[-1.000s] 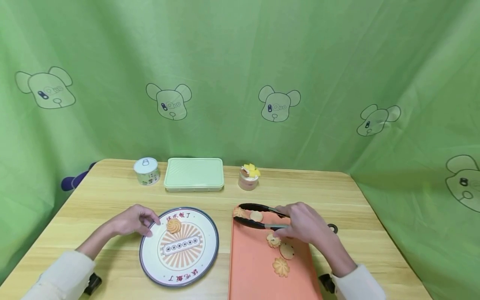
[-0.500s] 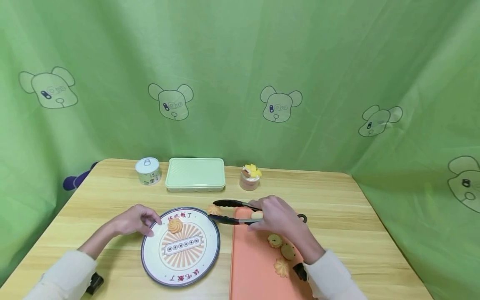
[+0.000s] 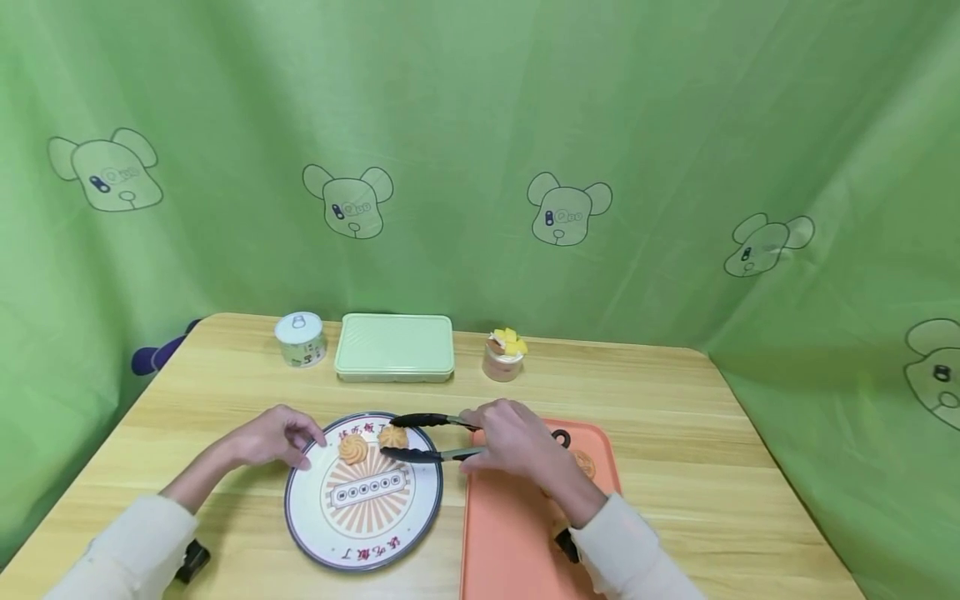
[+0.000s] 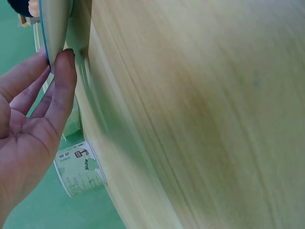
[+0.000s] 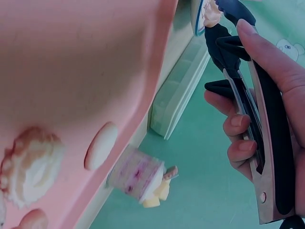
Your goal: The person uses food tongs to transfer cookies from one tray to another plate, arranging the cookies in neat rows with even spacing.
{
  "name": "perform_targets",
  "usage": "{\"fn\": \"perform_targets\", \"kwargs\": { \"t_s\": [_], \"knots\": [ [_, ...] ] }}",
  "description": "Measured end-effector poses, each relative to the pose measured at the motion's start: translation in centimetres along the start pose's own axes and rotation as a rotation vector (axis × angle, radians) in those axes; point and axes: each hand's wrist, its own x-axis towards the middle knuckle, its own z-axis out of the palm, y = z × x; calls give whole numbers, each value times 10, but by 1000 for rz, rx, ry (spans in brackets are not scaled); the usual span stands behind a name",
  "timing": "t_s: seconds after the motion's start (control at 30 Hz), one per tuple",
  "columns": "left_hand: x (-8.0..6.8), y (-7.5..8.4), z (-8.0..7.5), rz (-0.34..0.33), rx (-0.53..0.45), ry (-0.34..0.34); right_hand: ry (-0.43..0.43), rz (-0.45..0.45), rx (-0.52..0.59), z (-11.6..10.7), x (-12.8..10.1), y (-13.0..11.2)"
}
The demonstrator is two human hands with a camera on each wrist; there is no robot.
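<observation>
My left hand (image 3: 279, 437) pinches the left rim of a white plate with a dark blue edge (image 3: 311, 525); in the left wrist view the thumb and fingertips meet on the plate's rim (image 4: 56, 33). One swirled cookie (image 3: 352, 450) lies on the plate. My right hand (image 3: 517, 442) grips black-tipped metal tongs (image 3: 461, 454), seen close in the right wrist view as tongs (image 5: 267, 124). The tong tips stand on either side of a second piped cookie (image 3: 393, 437) at the plate's upper right; whether they squeeze it, I cannot tell.
An orange tray (image 3: 498, 533) lies right of the plate, its cookies partly hidden by my right arm; a round cookie (image 5: 101, 145) and a fluted cookie (image 5: 33, 167) show there. Behind stand a can (image 3: 302, 340), a green lidded box (image 3: 395, 348) and a dessert cup (image 3: 503, 357).
The tongs have carried a piped cookie leftward from the tray's upper left corner over to the plate. My left hand has stayed at the plate's rim.
</observation>
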Motion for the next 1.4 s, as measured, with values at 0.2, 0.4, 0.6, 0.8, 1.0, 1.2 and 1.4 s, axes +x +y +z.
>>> {"fn": "perform_targets", "kwargs": {
  "t_s": [0.2, 0.4, 0.6, 0.8, 1.0, 1.2, 1.4],
  "knots": [
    [0, 1, 0, 3, 1, -2, -20, -1, -21, 4, 3, -6],
    [0, 1, 0, -3, 5, 4, -43, 12, -60, 8, 5, -9],
    [0, 2, 0, -9, 7, 4, -51, 26, -38, 6, 3, -8],
    [-2, 3, 0, -6, 5, 2, -23, 42, 13, -1, -4, -2],
    [-2, 3, 0, -2, 4, 1, 11, 72, 41, -5, -15, 10],
    [-2, 2, 1, -4, 4, 5, 40, 118, 73, -8, -31, 25],
    [-2, 3, 1, -5, 3, 6, 42, 197, 86, -12, -46, 41]
  ]
}}
